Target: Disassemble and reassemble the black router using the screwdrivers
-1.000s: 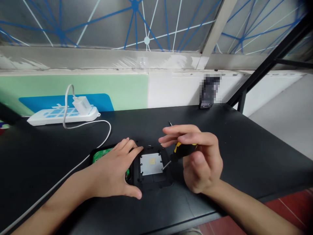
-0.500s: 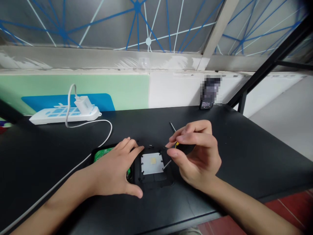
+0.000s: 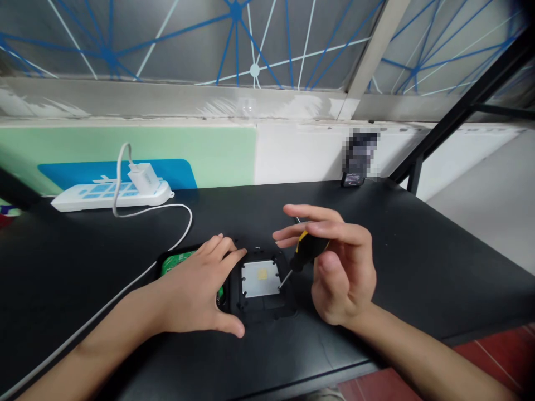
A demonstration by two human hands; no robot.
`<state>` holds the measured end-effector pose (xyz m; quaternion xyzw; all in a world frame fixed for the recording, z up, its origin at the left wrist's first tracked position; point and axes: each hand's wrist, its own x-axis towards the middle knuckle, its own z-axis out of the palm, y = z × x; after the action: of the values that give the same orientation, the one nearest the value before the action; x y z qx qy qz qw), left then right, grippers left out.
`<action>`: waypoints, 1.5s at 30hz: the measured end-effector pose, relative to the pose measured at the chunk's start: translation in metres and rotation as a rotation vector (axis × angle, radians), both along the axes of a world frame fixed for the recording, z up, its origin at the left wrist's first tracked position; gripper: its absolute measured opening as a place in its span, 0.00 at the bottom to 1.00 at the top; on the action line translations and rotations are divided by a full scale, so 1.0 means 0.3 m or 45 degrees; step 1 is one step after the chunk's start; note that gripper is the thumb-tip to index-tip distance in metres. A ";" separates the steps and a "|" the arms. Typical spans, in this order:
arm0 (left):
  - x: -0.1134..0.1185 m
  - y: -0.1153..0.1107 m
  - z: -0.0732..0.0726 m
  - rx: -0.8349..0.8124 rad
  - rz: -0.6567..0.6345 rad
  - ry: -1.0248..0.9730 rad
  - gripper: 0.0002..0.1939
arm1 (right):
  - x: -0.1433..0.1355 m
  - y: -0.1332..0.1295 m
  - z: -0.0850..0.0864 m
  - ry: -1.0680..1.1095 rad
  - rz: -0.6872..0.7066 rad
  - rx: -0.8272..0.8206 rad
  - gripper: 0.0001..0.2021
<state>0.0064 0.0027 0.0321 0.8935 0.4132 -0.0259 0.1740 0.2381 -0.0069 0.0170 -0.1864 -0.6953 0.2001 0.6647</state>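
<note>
My left hand [image 3: 196, 289] rests across a black casing [image 3: 288, 312], fingers and thumb spread apart, covering most of a green circuit board [image 3: 175, 262] in its left half. A silver metal plate [image 3: 261, 281] with a small yellowish square [image 3: 262, 274] sits in the right half. My right hand [image 3: 343, 262] loosely holds a black-and-yellow screwdriver [image 3: 310, 248]; its fingers are around the handle and the thumb is off it. The tilted shaft meets the plate's lower right corner. Whether the tip sits in a screw is too small to tell.
Beyond my right hand, a thin metal rod [image 3: 297, 220] shows partly. A tiny metallic piece [image 3: 257, 248] lies behind the casing. A white power strip [image 3: 112, 195] with a plugged charger [image 3: 144, 178] stands at the back left, its cable [image 3: 184, 210] crossing the table. A phone [image 3: 359, 159] leans on the wall.
The fingers of my right hand have opened out and the thumb has come off the handle, so more of the screwdriver shows. Its tip stays at the same corner. My left hand has not moved.
</note>
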 end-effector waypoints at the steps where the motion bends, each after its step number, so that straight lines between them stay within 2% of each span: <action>1: 0.000 0.000 -0.001 -0.001 -0.001 0.008 0.57 | 0.003 0.002 0.001 -0.030 -0.052 0.019 0.16; 5: 0.000 -0.001 -0.007 0.018 -0.005 -0.001 0.56 | 0.010 0.010 0.006 -0.131 -0.215 0.109 0.18; 13: -0.004 -0.001 -0.008 0.015 -0.013 -0.035 0.57 | 0.013 0.019 0.014 -0.125 -0.342 0.212 0.22; 15: -0.006 -0.001 -0.010 0.020 -0.010 -0.029 0.58 | 0.009 0.013 0.014 -0.098 -0.310 0.151 0.22; 20: -0.003 0.001 -0.016 0.011 -0.007 -0.024 0.59 | -0.001 -0.004 0.015 -0.014 -0.077 -0.016 0.20; 23: -0.002 0.000 -0.016 0.009 -0.001 -0.039 0.59 | 0.001 -0.005 0.012 0.048 0.030 -0.031 0.19; 25: -0.003 0.000 -0.017 0.013 -0.004 -0.038 0.58 | 0.006 -0.001 0.010 0.039 0.042 -0.007 0.18; 28: -0.006 -0.001 -0.018 0.015 -0.004 -0.031 0.59 | 0.014 0.007 0.010 -0.062 -0.091 0.071 0.17; 31: -0.006 0.000 -0.016 0.014 -0.007 -0.038 0.59 | 0.016 0.016 0.013 -0.141 -0.261 0.148 0.21; 34: -0.005 0.000 -0.011 0.014 -0.009 -0.049 0.58 | 0.011 0.019 0.019 -0.143 -0.327 0.191 0.23; 36: -0.004 -0.001 -0.008 0.015 -0.008 -0.037 0.58 | 0.009 0.015 0.023 -0.134 -0.275 0.156 0.22; 41: -0.004 -0.001 -0.013 0.011 -0.005 0.006 0.59 | 0.013 -0.001 0.024 -0.040 0.005 -0.028 0.18; 43: -0.006 0.000 -0.018 0.012 -0.010 -0.004 0.59 | 0.017 -0.001 0.024 -0.010 0.054 -0.052 0.17; 45: -0.008 0.001 -0.022 0.016 -0.001 -0.028 0.59 | 0.020 0.005 0.024 -0.039 0.031 -0.021 0.14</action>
<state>0.0040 0.0029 0.0255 0.8949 0.4112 -0.0136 0.1730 0.2440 -0.0054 0.0243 -0.1864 -0.7059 0.2111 0.6499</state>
